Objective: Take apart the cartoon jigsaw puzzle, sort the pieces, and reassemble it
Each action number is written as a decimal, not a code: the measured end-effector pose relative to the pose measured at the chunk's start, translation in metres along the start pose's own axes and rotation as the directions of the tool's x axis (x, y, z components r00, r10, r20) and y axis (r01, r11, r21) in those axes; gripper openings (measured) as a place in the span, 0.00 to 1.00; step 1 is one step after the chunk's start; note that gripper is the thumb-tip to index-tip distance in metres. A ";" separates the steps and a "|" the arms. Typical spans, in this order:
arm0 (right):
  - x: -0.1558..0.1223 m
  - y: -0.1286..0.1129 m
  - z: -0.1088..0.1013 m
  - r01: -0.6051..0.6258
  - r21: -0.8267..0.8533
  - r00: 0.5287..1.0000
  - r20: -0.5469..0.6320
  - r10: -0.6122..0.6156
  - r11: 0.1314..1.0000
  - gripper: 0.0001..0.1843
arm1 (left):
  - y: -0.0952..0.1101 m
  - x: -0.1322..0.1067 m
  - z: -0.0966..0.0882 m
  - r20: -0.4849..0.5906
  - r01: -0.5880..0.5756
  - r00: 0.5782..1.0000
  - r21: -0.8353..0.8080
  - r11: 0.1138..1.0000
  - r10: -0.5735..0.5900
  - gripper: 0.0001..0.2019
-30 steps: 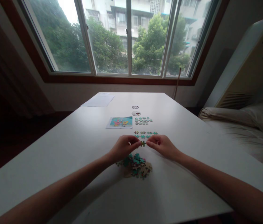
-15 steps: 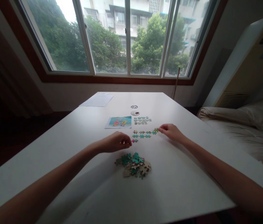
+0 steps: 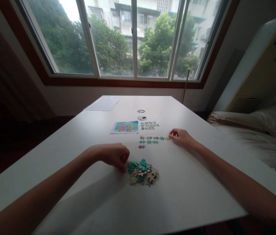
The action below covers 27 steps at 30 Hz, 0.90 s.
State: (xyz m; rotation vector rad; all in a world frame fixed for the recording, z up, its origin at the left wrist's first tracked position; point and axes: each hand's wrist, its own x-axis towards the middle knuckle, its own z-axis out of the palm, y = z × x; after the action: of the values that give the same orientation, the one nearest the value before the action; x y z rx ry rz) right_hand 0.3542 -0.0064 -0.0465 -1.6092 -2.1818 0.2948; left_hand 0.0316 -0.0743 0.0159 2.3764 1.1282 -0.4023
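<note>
My left hand [image 3: 117, 156] is down at the left edge of a heap of jigsaw puzzle pieces [image 3: 144, 173], its fingers closed. Whatever lies between those fingertips is hidden. The heap mixes teal faces with grey-brown backs. Farther right, my right hand [image 3: 180, 137] pinches the edge of a yellowish puzzle piece [image 3: 168, 138] lying at the right end of a row. Short rows of teal pieces [image 3: 149, 142] and a pink-and-teal pair [image 3: 141, 146] lie just left of it.
A colourful cartoon picture sheet [image 3: 124, 127] lies left of a group of pale teal pieces [image 3: 150, 125]. Beyond are two round flat items [image 3: 142, 117] and white papers [image 3: 102, 103]. The white table [image 3: 191, 195] reaches toward the window; a sofa [image 3: 252, 130] stands at right.
My left hand has moved down and slightly left, from beside the pink piece to the heap, covering its leftmost piece. My right hand has shifted slightly right, and the yellowish piece now lies apart from its teal neighbour.
</note>
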 end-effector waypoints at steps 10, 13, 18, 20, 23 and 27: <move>-0.004 -0.003 0.002 0.152 0.016 0.988 0.038 -0.153 0.988 0.11 | 0.001 0.000 0.003 0.004 0.026 1.000 0.088 0.996 -0.027 0.08; -0.003 -0.002 0.004 0.152 0.015 0.988 0.036 -0.152 0.988 0.11 | -0.007 -0.001 0.001 0.003 0.018 1.000 0.078 0.997 -0.018 0.08; -0.002 0.001 0.005 0.142 0.014 0.990 0.009 -0.142 0.990 0.10 | -0.020 0.007 -0.005 -0.047 -0.092 0.995 -0.222 0.971 0.084 0.06; -0.003 -0.003 0.004 0.146 0.021 0.989 -0.031 -0.145 0.989 0.09 | -0.021 0.014 -0.005 -0.167 -0.161 0.981 -0.432 0.887 0.096 0.07; -0.010 -0.022 0.004 0.197 0.072 0.974 -0.125 -0.187 0.978 0.07 | -0.015 0.028 0.002 -0.314 -0.226 0.949 -0.610 0.760 0.029 0.10; -0.030 -0.068 0.008 0.318 0.227 0.947 -0.124 -0.297 0.921 0.08 | -0.001 0.042 0.014 -0.380 -0.260 0.925 -0.658 0.707 -0.014 0.12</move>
State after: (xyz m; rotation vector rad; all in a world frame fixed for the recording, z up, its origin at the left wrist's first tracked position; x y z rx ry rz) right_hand 0.2994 -0.0557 -0.0320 -1.1067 -2.1918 0.3734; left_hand 0.0560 -0.0544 -0.0150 1.8337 1.0075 0.4784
